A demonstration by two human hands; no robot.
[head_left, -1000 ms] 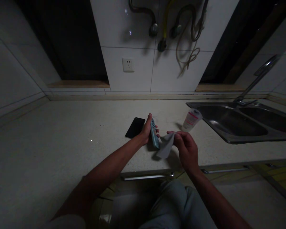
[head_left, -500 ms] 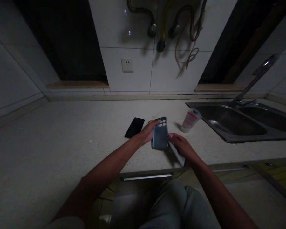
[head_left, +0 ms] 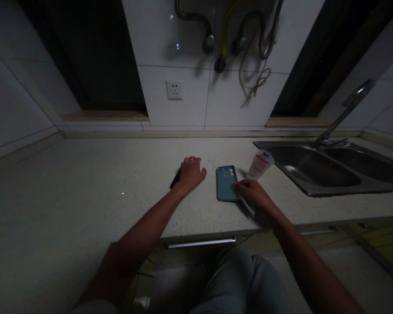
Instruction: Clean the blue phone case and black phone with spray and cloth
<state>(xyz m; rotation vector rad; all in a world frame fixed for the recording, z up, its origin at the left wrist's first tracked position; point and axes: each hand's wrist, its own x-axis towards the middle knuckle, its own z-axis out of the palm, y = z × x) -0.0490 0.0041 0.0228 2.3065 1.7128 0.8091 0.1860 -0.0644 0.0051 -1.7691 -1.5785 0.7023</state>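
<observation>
My left hand (head_left: 191, 173) lies over a black phone (head_left: 175, 179) on the counter, its fingers curled over the far edge and the thumb at the right side. Most of the phone is hidden beneath it. To its right, a blue-green phone case (head_left: 227, 187) rests with its raised rim and camera holes facing up. My right hand (head_left: 253, 192) is closed on a thin white cloth (head_left: 246, 205), which hangs below the fingers. Its fingertips meet the case's right edge.
A plastic cup (head_left: 260, 165) with red print stands tilted in view behind my right hand. Further right is a double steel sink (head_left: 309, 192) with a faucet (head_left: 342, 113). The pale counter (head_left: 101, 183) ends at a front edge above a drawer handle (head_left: 201, 243).
My left hand has let go of the phone case and moved left onto the phone. The case now lies on the counter, turned inside up. My right hand keeps the cloth.
</observation>
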